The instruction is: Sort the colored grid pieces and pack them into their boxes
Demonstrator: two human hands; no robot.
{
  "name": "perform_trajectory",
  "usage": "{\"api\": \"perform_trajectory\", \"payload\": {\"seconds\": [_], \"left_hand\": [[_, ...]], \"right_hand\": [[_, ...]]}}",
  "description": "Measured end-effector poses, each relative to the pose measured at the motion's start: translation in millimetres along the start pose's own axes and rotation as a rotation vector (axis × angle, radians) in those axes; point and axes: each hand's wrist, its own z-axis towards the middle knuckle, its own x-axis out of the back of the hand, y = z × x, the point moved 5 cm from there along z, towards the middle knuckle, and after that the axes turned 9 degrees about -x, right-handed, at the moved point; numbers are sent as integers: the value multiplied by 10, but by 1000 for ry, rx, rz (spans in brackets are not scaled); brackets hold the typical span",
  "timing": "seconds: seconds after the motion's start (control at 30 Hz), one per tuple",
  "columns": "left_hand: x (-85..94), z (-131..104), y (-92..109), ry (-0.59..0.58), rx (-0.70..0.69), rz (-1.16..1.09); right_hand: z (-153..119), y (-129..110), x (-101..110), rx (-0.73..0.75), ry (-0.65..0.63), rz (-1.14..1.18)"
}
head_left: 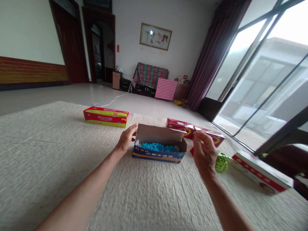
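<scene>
A blue cardboard battery box (158, 155) stands in front of me on the quilted cover, its lid raised at the back. Bright blue bumpy plastic pieces (157, 147) lie inside it. At the box's left back corner, my left hand (125, 140) has its fingers closed about the edge of the raised lid. My right hand (204, 150) is off the box's right side with fingers curled in; what they hold, if anything, is hidden. A small red piece (192, 151) shows beside that hand. Just right of the wrist sits a green lattice-like plastic piece (221, 162).
A red and yellow-green box (106, 117) lies at the back left. Behind my right hand is a long dark red box (179, 124). A white and red box (263, 173) stands at the right. Farther off are a cloth-covered stand (150, 75) and glass doors (260, 83).
</scene>
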Motion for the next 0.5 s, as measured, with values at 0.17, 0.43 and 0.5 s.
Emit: {"api": "perform_trajectory", "payload": {"seconds": [0.17,0.43,0.5], "left_hand": [[0,0,-72,1,45,-63],[-81,-37,-79,-79,-62,-121],[-77,-45,-79,-83,-100,-133]], "right_hand": [[-160,718,-217,-499,-286,263],[-337,805,-424,-528,-411,472],[-285,798,-418,-468,-386,477]]}}
